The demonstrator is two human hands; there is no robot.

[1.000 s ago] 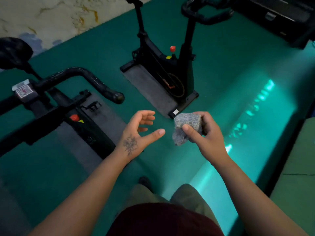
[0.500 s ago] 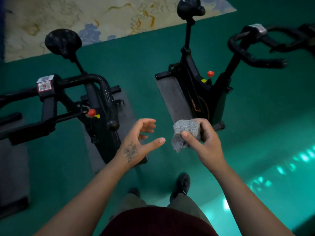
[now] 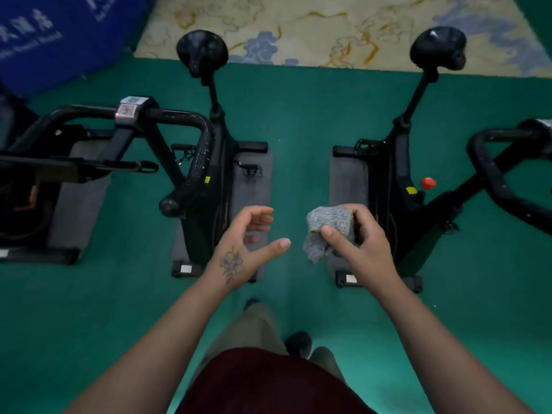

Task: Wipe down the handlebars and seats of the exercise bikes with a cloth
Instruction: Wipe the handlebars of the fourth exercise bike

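green floor, two bikes, cloth in my right hand

green carpet (image 3: 298,130) runs under both exercise bikes, with a pale patterned rug (image 3: 328,28) beyond them and a blue banner (image 3: 59,34) at the far left corner. each bike stands on a grey mat (image 3: 254,186). i stand between them, looking down at my arms.

my right hand (image 3: 363,243) grips the grey cloth (image 3: 327,231): its fingers (image 3: 363,218) curl round the bunched top and the thumb presses the front, while a loose end hangs below. my left hand (image 3: 242,249) holds nothing; its fingers are apart and loosely bent, thumb pointing toward the cloth, close to it but not touching.

the left bike's handlebars (image 3: 191,144) loop out toward me on my left, with a small display (image 3: 130,109) on the crossbar, and its seat (image 3: 201,52) sits at the far end by the rug. the right bike's seat (image 3: 437,49) is likewise far from me, and its handlebars (image 3: 490,171) reach off the right edge. a red knob (image 3: 428,183) shows on the right bike's frame. the cloth hangs in the air in front of the right bike's base, well apart from both seats and both handlebars.
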